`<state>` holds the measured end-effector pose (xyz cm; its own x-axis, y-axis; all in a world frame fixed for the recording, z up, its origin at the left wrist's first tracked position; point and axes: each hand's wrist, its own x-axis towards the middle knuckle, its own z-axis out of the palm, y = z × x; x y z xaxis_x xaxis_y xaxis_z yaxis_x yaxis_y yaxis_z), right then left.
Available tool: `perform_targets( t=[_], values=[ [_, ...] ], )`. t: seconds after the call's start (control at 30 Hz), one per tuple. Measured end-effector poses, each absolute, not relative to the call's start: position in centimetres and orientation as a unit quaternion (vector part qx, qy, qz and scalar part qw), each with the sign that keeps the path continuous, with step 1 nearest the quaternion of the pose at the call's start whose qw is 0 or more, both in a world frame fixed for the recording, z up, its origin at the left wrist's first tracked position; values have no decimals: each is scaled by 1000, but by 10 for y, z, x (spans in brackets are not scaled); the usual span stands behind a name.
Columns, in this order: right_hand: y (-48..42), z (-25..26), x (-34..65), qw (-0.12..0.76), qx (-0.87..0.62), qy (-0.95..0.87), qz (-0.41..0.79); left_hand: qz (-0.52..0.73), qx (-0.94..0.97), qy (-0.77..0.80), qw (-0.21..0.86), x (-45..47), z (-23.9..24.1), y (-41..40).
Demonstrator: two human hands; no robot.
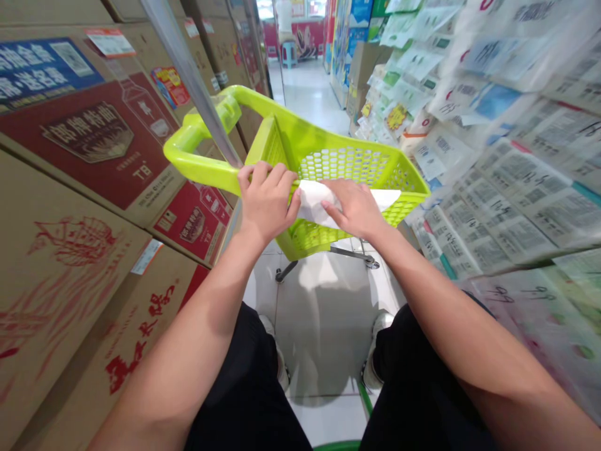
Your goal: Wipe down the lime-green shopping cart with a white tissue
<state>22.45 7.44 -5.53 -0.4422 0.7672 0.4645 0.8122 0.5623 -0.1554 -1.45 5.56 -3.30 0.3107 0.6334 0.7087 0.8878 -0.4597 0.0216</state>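
A lime-green plastic shopping cart stands side-on in front of me, its handle end to the left. My left hand is closed over the near side rim, close to the handle, with the fingers curled over the edge. A white cloth lies along that rim. My right hand presses on the cloth, its fingers bent over the rim and its thumb on the near side. Part of the cloth shows again to the right of that hand. The fingertips of both hands are partly hidden.
Stacked cardboard cartons wall the left side, with a metal pole beside them. Plastic-wrapped packs are piled on the right. A tiled aisle runs ahead to a blue stool and a person. Something green shows below me.
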Motion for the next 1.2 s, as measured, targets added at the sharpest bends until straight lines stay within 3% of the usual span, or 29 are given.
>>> perform_targets(
  t=[0.2, 0.5, 0.73, 1.0, 1.1, 1.2],
  values=[
    [113, -51, 292, 152, -710, -687, -33, -327, -799, -474, 174, -17, -32, 54],
    [70, -57, 211, 270, -447, -850, -71, -338, -788, -484, 174, -13, -32, 53],
    [108, -55, 268, 198, -671, -712, -57, -345, -788, -482, 169, -15, -32, 56],
    [52, -67, 184, 310, -497, -804, -99, -379, -756, -506, 168, -6, -36, 58],
    [64, -63, 197, 274, -504, -815, -80, -373, -751, -518, 169, -9, -35, 59],
    [92, -57, 235, 227, -617, -751, -62, -364, -759, -513, 166, -12, -33, 60]
  ],
)
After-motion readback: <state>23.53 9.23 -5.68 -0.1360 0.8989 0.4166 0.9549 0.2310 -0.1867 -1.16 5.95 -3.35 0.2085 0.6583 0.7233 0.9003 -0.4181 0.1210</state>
